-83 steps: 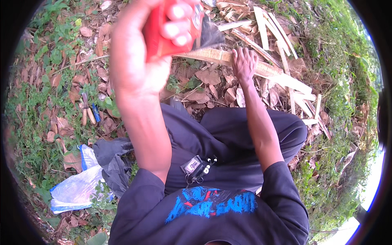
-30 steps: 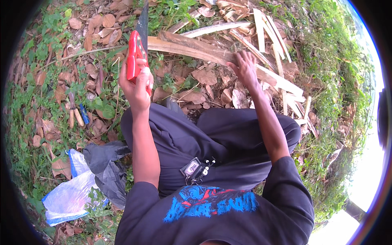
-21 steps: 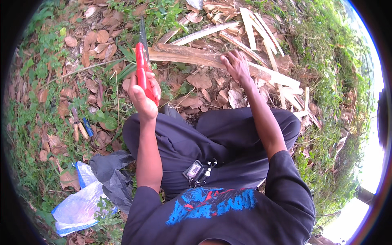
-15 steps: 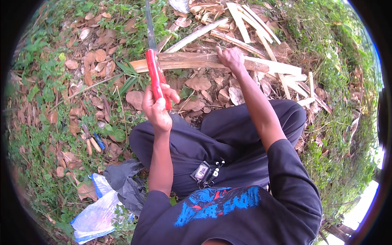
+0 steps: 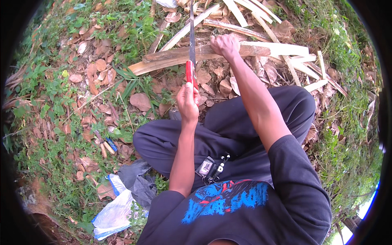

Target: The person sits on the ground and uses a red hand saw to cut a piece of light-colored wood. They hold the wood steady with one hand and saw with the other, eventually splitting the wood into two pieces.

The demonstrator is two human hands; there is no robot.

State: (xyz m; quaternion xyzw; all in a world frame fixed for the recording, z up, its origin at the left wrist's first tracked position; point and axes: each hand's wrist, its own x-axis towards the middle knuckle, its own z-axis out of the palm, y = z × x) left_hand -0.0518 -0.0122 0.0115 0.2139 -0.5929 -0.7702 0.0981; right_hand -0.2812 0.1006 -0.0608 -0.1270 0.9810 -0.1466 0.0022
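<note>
My left hand (image 5: 188, 103) is closed around the red handle of a handsaw (image 5: 190, 72). Its narrow dark blade, seen nearly edge-on, points away from me and crosses over a long rough wooden slab (image 5: 163, 59). I cannot tell whether the teeth touch the wood. To the right of the blade, my right hand (image 5: 226, 45) grips the slab with curled fingers. The slab lies crosswise in front of my folded legs, its pale bare end (image 5: 288, 49) to the right.
Split pale wood strips (image 5: 234, 12) lie scattered beyond the slab and to its right. Dry leaves and grass cover the ground. At left are wooden-handled tools (image 5: 103, 150) beside a blue item (image 5: 111, 144), with a white-and-blue plastic sheet (image 5: 114, 216) and grey plastic (image 5: 141, 183) nearer.
My left hand has brought the saw rightward, and its blade now crosses the slab close to my right hand. The right hand stays on the slab; the view has shifted slightly.
</note>
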